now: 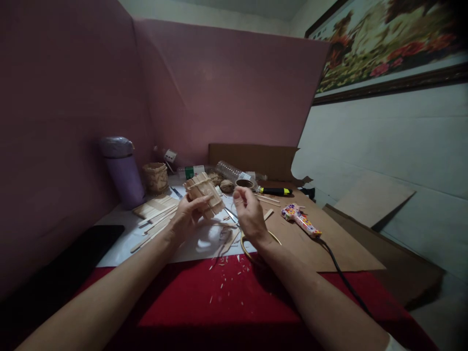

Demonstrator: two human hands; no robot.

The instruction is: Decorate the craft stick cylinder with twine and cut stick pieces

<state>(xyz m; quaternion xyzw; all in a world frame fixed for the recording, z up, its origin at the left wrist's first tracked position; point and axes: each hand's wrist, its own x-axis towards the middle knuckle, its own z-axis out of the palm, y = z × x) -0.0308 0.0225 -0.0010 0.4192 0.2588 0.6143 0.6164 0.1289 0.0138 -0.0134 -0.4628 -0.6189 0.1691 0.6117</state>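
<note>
A small panel of wooden sticks (pixel 204 193), with thin crosspieces on it, is tilted up above the table, and my left hand (pixel 190 213) is closed round its lower left side. Just right of the panel, my right hand (pixel 249 209) is raised with its fingers pinched together; what they hold, if anything, is too small to make out. Scissors with gold handles (pixel 245 249) lie beneath my right hand, blades pointing up and left. Loose wooden sticks (pixel 157 228) lie left of my left hand on white paper.
A purple bottle (pixel 126 175) and a woven pot (pixel 155 178) stand back left. Behind are a clear plastic bottle (pixel 232 171), twine balls (pixel 226 185), a tape roll (pixel 244 184) and a yellow-black cutter (pixel 276 191). A corded glue gun (pixel 302 220) lies right; wood scraps (pixel 228 275) litter red cloth.
</note>
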